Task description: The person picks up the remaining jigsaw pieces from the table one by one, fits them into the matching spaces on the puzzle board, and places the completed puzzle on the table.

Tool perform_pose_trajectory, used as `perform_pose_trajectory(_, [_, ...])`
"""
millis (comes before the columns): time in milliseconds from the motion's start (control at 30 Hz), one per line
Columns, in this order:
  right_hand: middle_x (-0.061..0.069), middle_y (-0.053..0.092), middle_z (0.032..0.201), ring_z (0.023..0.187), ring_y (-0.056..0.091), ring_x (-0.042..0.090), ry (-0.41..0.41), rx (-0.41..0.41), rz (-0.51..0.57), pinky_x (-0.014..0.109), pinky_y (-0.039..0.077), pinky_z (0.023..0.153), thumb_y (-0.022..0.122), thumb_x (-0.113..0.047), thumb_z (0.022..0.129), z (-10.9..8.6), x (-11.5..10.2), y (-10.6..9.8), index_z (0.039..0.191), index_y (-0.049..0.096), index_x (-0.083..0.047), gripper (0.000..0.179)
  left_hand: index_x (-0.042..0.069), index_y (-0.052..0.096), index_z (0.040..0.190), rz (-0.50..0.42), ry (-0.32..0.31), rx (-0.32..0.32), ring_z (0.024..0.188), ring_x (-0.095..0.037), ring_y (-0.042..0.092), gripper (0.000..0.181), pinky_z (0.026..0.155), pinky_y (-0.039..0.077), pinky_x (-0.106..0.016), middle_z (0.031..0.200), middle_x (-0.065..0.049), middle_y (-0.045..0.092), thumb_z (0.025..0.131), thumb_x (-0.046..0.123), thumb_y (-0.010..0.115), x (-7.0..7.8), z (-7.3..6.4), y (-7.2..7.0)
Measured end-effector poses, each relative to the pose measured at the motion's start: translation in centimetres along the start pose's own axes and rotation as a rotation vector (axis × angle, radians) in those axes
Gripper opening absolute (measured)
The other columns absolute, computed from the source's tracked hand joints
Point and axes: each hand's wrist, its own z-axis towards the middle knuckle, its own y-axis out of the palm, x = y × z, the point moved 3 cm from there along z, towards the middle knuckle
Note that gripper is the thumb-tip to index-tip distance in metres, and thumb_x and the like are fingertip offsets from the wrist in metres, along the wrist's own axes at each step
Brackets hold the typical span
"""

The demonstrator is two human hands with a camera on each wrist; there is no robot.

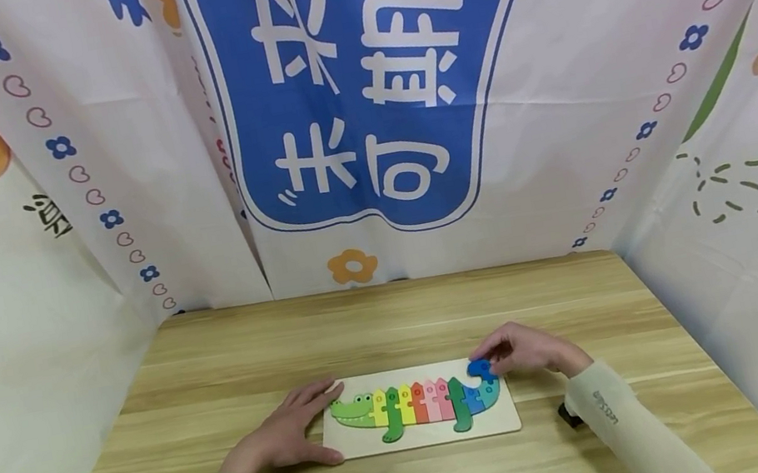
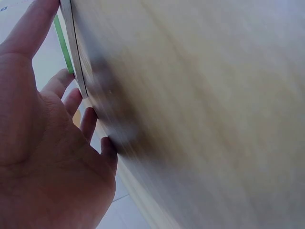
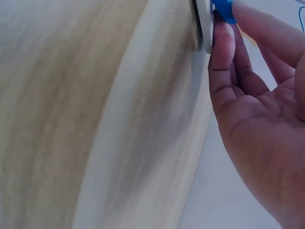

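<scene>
A pale wooden puzzle board [image 1: 422,437] carries a crocodile made of colourful numbered pieces, its green head [image 1: 355,415] on the left and its tail curling up on the right. My left hand [image 1: 283,437] rests at the board's left end, fingers extended, thumb at the lower corner; the left wrist view shows the fingertips along the board's edge [image 2: 76,52]. At the other end, my right hand [image 1: 530,348] pinches the dark blue tail-tip puzzle piece [image 1: 480,368] at the tail's top. In the right wrist view, thumb and fingers meet around this blue piece [image 3: 225,10], beside the board's edge.
The board lies on a wood-grain table [image 1: 393,318]. Behind the table hangs a white printed cloth [image 1: 501,236] with a large blue sign, and similar printed cloths [image 1: 749,264] enclose the left and right sides.
</scene>
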Motion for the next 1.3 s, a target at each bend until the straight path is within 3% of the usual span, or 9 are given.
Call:
perform_pose_trajectory(433, [0.002,0.065,0.105,0.093,0.055,0.021,-0.026,0.018,-0.121,0.027,0.050,0.078,0.082,-0.011,0.089,-0.06,0.47,0.08,0.122,0.078,-0.021,0.035,0.026,0.030,0.165,-0.002,-0.013,-0.006,0.157,-0.041,0.017,0.106,0.117,0.027,-0.072,0.173,-0.004,0.020,0.080,0.063,0.081,0.04,0.17,0.13])
perform_pose_trajectory(600, [0.002,0.065,0.102,0.090,0.056,0.020,-0.037,0.022,-0.124,0.025,0.050,0.076,0.083,-0.012,0.088,-0.14,0.46,-0.01,0.125,0.077,-0.017,0.038,0.024,0.030,0.165,0.003,-0.004,-0.002,0.157,-0.043,0.018,0.107,0.117,0.027,-0.072,0.173,-0.007,0.020,0.080,0.063,0.081,0.18,0.05,-0.06])
perform_pose_trajectory(1067, [-0.001,0.066,0.099,0.090,0.056,0.019,-0.027,0.021,-0.150,0.026,0.050,0.076,0.083,-0.015,0.089,0.01,0.64,0.05,0.121,0.079,-0.023,0.032,0.020,0.031,0.164,0.004,0.008,0.004,0.156,-0.045,0.019,0.106,0.117,0.027,-0.072,0.172,-0.009,0.021,0.080,0.060,0.083,0.33,0.14,-0.28])
perform_pose_trajectory(1300, [0.003,0.065,0.099,0.088,0.056,0.018,-0.048,0.022,-0.158,0.025,0.049,0.075,0.083,-0.014,0.088,-0.08,0.65,-0.10,0.123,0.078,-0.017,0.035,0.020,0.032,0.164,0.001,0.003,0.002,0.156,-0.045,0.019,0.107,0.117,0.027,-0.072,0.172,-0.010,0.022,0.079,0.059,0.084,0.45,0.30,-0.40])
